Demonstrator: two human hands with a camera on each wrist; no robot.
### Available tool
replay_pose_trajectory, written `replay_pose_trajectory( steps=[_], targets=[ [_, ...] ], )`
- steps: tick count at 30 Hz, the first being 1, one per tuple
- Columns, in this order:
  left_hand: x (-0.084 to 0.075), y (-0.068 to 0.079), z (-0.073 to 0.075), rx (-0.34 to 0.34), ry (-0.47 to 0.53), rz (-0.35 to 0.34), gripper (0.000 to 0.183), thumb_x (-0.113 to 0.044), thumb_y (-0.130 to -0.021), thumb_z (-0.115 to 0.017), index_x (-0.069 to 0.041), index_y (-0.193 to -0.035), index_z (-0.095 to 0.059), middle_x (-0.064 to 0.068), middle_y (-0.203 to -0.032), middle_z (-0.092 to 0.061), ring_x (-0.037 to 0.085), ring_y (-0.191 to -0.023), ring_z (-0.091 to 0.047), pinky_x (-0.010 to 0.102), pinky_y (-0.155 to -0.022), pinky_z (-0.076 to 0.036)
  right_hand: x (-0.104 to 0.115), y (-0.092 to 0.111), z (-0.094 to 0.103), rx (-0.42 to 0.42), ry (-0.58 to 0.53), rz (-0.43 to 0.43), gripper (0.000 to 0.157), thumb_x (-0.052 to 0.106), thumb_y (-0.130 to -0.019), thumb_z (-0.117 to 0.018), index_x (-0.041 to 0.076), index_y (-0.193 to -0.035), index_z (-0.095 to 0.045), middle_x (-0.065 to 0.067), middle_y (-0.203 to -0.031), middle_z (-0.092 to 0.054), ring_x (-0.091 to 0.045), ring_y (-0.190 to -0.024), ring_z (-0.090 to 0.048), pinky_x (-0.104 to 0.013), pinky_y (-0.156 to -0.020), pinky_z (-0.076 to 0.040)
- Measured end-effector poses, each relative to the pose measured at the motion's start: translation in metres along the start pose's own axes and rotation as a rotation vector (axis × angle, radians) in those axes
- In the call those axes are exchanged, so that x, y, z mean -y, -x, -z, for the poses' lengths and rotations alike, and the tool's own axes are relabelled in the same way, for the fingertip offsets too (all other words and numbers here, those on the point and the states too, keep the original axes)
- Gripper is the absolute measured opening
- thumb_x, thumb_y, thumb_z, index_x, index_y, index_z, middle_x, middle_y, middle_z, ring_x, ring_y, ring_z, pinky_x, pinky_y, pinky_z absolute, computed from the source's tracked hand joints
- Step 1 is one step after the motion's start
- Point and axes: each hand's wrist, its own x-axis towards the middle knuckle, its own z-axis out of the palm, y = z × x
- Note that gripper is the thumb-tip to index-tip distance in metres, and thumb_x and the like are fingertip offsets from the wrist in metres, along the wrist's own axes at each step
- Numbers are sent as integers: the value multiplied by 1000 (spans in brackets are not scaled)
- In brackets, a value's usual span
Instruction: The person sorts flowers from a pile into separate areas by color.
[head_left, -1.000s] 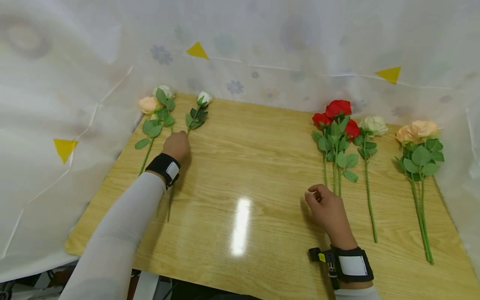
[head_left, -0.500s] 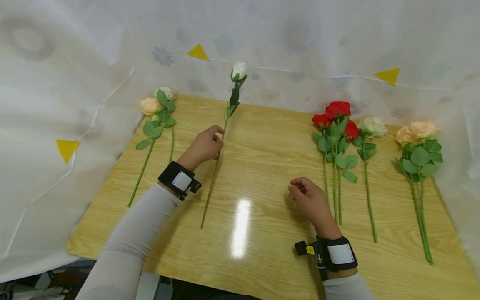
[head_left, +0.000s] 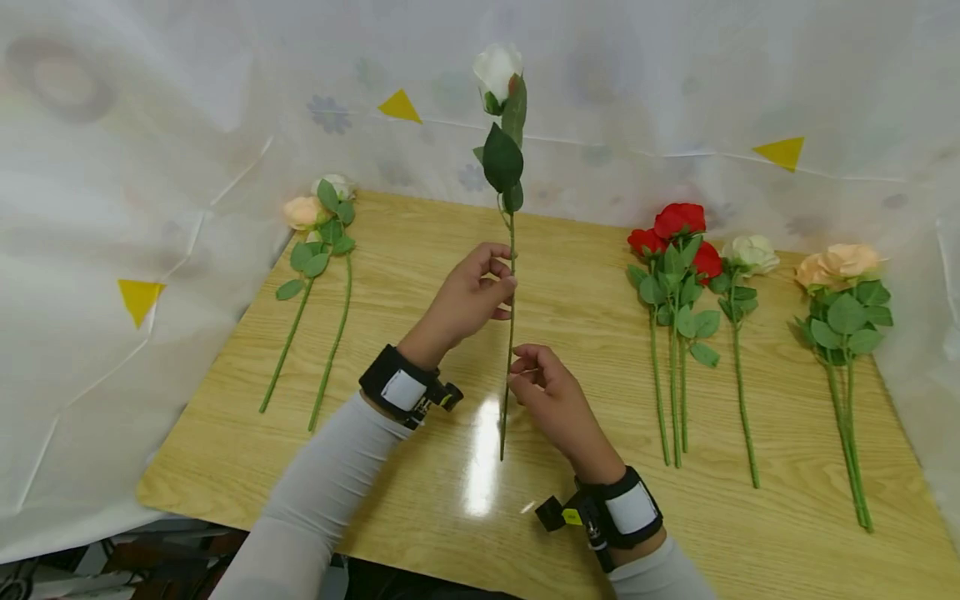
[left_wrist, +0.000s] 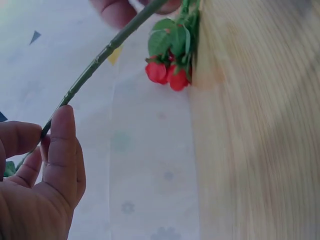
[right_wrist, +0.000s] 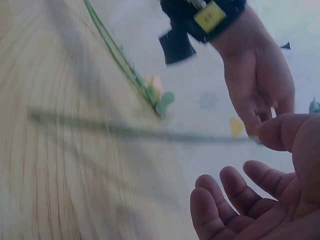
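Note:
My left hand (head_left: pixel 467 298) pinches the green stem of a white rose (head_left: pixel 498 73) between thumb and fingers. The rose stands nearly upright above the table, bloom at the top and bare stem end pointing down. In the left wrist view, the stem (left_wrist: pixel 95 65) slants up from my fingertips. Lower along the stem is my right hand (head_left: pixel 553 404), its fingers loosely bent at the stem. The right wrist view shows a gap between that hand's thumb (right_wrist: pixel 280 131) and its fingers; whether it touches the stem I cannot tell.
A peach rose (head_left: pixel 303 213) and a white rose (head_left: pixel 337 187) lie at the table's left. To the right lie red roses (head_left: pixel 679 220), a cream rose (head_left: pixel 750 253) and peach roses (head_left: pixel 840 265). A patterned curtain (head_left: pixel 600 75) borders the wooden table (head_left: pixel 585 267).
My left hand has lifted the white rose from the left side of the table and carried it to the middle, turning it upright. My right hand has moved left to its stem.

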Motion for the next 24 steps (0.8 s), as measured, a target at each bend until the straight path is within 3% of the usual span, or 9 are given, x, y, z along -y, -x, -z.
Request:
replay_pose_trajectory(
  steps=[7, 15, 19, 24],
  targets=[
    [-4, 1, -16, -58, 100, -54, 32, -13, -95, -53, -8, -126, -44, 9, -101, -48, 25, -83, -58, 40, -66, -58, 8, 4, -1, -109, 68, 119, 31, 12, -96, -49, 17, -127, -46, -11, -101, -56, -19, -79, -60, -39, -63, -55],
    [-2, 0, -21, -24, 97, -20, 34, -12, -95, -53, -7, -127, -44, 10, -100, -50, 31, -87, -58, 44, -70, -57, 5, 6, 11, -113, 192, 119, 28, 14, -97, -49, 14, -125, -47, -9, -94, -57, -21, -73, -61, -35, -58, -56],
    [6, 1, -15, -4, 22, -12, 38, -22, -94, -56, -12, -130, -46, 10, -102, -52, 31, -89, -58, 43, -72, -56, 1, 9, 24, -115, 236, 83, 30, 13, -96, -49, 11, -127, -46, -10, -95, -56, -21, -73, -61, -35, -58, -55],
    [25, 1, 10, -37, -80, 37, 38, -29, -94, -55, -15, -128, -48, 8, -107, -52, 21, -92, -57, 45, -78, -54, -8, 13, 59, -120, 250, -30, 33, 12, -97, -47, 10, -130, -43, -15, -98, -54, -30, -79, -61, -46, -64, -56]
  ],
)
